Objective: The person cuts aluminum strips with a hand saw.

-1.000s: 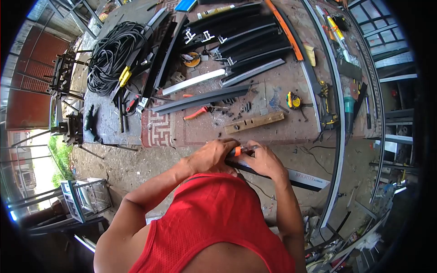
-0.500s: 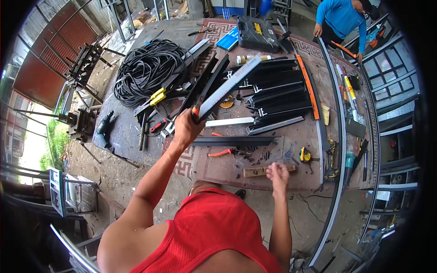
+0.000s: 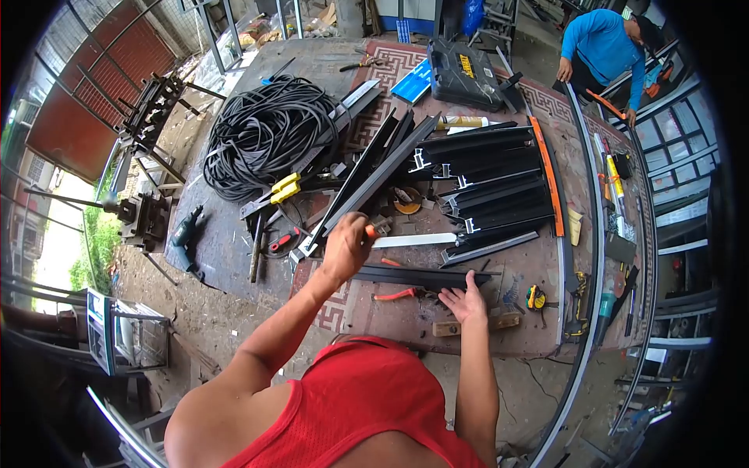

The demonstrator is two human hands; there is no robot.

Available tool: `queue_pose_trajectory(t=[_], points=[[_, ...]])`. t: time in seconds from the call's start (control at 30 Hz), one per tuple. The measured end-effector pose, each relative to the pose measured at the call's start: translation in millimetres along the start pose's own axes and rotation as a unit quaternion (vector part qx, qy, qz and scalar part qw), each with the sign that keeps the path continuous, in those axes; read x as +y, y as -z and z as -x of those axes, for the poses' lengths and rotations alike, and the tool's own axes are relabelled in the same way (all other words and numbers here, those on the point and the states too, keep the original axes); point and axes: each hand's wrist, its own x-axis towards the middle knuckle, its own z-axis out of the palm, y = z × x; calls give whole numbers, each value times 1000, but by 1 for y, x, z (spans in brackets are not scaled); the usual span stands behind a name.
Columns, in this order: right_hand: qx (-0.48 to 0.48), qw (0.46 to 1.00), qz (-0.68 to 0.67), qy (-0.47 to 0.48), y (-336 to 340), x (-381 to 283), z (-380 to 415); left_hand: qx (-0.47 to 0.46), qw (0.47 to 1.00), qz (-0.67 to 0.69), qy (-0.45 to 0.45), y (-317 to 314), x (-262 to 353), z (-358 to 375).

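Note:
My left hand (image 3: 345,248) is closed around a small orange-ended tool (image 3: 372,232), mostly hidden by the fingers. It is at the near end of a dark metal profile (image 3: 390,168) that slants away over other long black profiles. My right hand (image 3: 466,300) is open, thumb and fingers apart, right at the right end of a short black profile (image 3: 421,276) lying crosswise. A wooden block (image 3: 499,321) sits just beneath this hand. Between my hands lies a red-handled tool (image 3: 395,295). A white strip (image 3: 417,240) lies beyond them.
Black profiles (image 3: 491,175) lie side by side near an orange bar (image 3: 548,175). A coil of black cable (image 3: 265,140), a drill (image 3: 186,238), a tape measure (image 3: 535,297) and a tool case (image 3: 464,74) surround them. A long metal bar (image 3: 597,234) runs along the right, by another person (image 3: 605,47).
The profile my left hand held raised, pale face showing, now lies lower with its dark side visible. My right hand has moved forward from the wooden block to the crosswise black profile.

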Motion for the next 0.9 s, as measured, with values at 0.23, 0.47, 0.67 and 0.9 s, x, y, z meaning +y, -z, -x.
queue_pose_trajectory(t=[0.23, 0.47, 0.67, 0.9], points=[[-72, 946, 35, 315, -9, -13, 118, -356, 925, 134, 4, 4, 59, 5], [-337, 845, -32, 414, 38, -84, 159, -506, 762, 398, 65, -4, 105, 9], [-433, 826, -62, 357, 65, -86, 185, -508, 710, 474, 114, -9, 144, 66], [-186, 917, -62, 347, 67, -60, 191, -359, 881, 280, 127, -21, 202, 119]])
